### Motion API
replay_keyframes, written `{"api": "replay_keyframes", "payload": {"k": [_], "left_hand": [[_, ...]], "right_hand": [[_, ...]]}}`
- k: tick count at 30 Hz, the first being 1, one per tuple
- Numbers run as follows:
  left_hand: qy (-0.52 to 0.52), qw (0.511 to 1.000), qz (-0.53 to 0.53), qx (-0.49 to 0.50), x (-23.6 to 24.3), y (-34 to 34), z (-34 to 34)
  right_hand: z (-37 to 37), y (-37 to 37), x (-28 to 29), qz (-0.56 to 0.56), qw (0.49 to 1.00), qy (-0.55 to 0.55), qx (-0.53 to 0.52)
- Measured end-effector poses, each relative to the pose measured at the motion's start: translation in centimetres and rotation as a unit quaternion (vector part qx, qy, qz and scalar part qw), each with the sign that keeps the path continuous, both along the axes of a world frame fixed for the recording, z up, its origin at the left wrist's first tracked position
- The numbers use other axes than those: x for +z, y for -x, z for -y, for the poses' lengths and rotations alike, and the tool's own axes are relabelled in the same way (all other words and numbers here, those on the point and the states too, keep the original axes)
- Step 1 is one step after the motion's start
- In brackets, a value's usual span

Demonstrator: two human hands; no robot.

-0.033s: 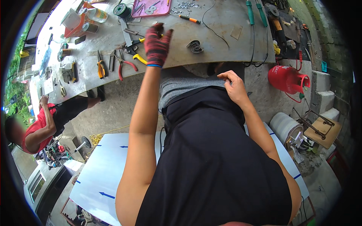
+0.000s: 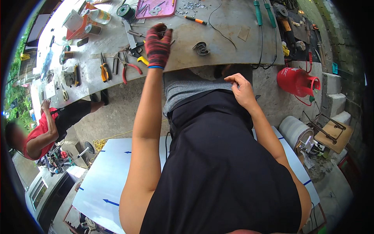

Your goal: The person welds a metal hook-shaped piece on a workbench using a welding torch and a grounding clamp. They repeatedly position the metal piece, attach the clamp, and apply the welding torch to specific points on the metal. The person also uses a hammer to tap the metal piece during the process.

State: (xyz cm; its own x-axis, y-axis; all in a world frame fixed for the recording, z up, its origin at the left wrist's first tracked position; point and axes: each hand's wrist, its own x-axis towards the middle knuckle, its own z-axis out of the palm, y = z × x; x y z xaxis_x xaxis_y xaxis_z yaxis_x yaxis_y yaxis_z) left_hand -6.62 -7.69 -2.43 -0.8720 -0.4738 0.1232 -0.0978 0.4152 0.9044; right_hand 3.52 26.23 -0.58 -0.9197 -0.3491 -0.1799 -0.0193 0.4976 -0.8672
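My left hand [image 2: 157, 48], in a red and black striped glove, is over the workbench [image 2: 183, 52] near its front edge. Its fingers and thumb curl toward each other around a small rounded metallic shape, too blurred to name. A short dark end of something shows beside the thumb. Yellow-handled cutters [image 2: 142, 59] lie under and beside this hand. My bare right hand [image 2: 242, 90] stays by my waist, just off the bench edge, fingers bent together and no object visible in them. An S-shaped metal piece [image 2: 201, 48] lies on the bench between the hands.
Red-handled pliers [image 2: 125, 68], orange-handled pliers [image 2: 104, 72], a pink tray [image 2: 161, 11], a wire spool [image 2: 125, 11] and a screwdriver [image 2: 196, 20] lie on the bench. A red gas cylinder [image 2: 294, 82] stands right. Another person [image 2: 43, 130] stands left; a white panel [image 2: 105, 171] is behind me.
My left hand has shifted slightly left, and its thumb and fingers have drawn closer together. The right hand has not moved.
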Motion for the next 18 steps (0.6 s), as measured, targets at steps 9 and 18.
{"api": "replay_keyframes", "payload": {"k": [9,18], "left_hand": [[0.083,0.995,0.041,0.024,1.0,-0.5,1.9],[-0.004,1.000,-0.005,-0.022,0.8,-5.9,-2.7]], "right_hand": [[0.0,-0.5,0.1,0.019,1.000,-0.011,-0.012],[-0.6,-0.2,-0.5,0.027,0.999,-0.018,-0.013]]}}
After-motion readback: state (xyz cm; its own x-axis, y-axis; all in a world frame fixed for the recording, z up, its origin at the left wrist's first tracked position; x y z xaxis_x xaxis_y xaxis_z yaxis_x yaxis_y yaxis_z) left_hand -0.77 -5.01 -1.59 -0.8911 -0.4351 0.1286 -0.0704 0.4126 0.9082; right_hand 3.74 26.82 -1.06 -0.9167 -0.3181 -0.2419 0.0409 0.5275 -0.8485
